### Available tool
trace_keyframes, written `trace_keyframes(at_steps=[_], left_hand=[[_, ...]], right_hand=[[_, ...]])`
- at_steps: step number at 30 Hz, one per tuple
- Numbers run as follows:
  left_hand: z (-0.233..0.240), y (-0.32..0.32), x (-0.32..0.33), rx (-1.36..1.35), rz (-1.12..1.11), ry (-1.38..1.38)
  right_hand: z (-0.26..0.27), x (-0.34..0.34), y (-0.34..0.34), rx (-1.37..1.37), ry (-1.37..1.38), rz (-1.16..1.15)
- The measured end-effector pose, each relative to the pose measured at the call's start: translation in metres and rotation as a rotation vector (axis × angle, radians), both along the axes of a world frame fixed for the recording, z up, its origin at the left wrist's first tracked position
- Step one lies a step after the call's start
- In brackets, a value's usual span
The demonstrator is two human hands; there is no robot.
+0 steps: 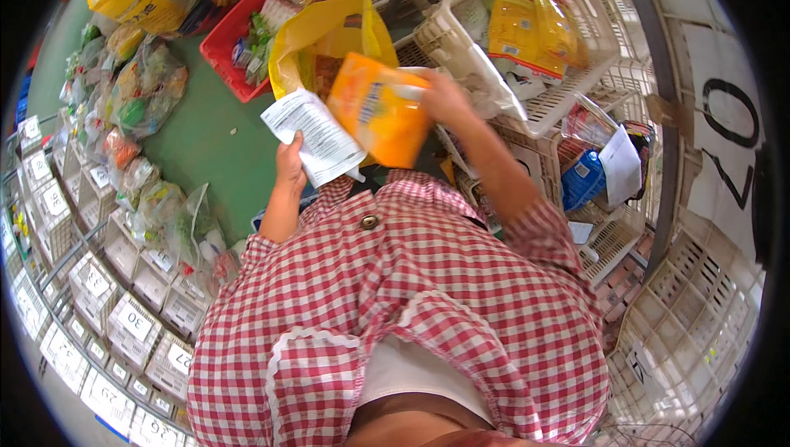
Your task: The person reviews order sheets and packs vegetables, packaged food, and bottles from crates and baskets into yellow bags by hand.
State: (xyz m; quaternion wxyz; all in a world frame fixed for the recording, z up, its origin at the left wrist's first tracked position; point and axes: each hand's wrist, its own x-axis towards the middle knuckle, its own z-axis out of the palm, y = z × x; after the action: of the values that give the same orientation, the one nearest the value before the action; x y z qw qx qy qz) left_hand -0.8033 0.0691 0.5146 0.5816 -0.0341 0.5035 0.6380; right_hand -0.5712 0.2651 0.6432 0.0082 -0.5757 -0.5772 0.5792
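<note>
My left hand [291, 162] holds a printed paper sheet [316, 138] by its lower left edge, thumb on top. My right hand [445, 96] grips an orange plastic package [379, 110] by its upper right corner; the package is slightly blurred. Behind both stands an open yellow plastic bag [290, 64], with something reddish-brown inside it. The orange package overlaps the bag's near side in view; whether they touch I cannot tell. The lower end of the sheet lies close beside the package.
A red crate [231, 79] with packed goods stands behind the yellow bag. At right, a white plastic basket [521, 101] holds yellow packages [512, 21]; below it sits a blue package [582, 180]. Filled clear bags [148, 86] line the left floor beside numbered white baskets [133, 323].
</note>
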Motion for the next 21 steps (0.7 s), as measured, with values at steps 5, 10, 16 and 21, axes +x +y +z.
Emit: trace_keyframes(at_steps=[5, 10, 16, 21], left_hand=[[0.003, -0.021, -0.003, -0.044, -0.086, -0.007], [0.005, -0.024, -0.007, -0.08, -0.012, -0.066], [0.006, -0.02, -0.002, -0.15, -0.026, -0.091], [0.002, -0.009, 0.005, -0.107, 0.033, -0.104]], right_hand=[[-0.038, -0.057, -0.023, 0.385, 0.063, 0.383], [-0.016, 0.101, 0.132, 1.282, -0.626, 0.04], [-0.012, 0.19, 0.221, 0.724, -1.102, 0.055], [0.077, 0.233, 0.186, 0.696, -0.005, -0.389]])
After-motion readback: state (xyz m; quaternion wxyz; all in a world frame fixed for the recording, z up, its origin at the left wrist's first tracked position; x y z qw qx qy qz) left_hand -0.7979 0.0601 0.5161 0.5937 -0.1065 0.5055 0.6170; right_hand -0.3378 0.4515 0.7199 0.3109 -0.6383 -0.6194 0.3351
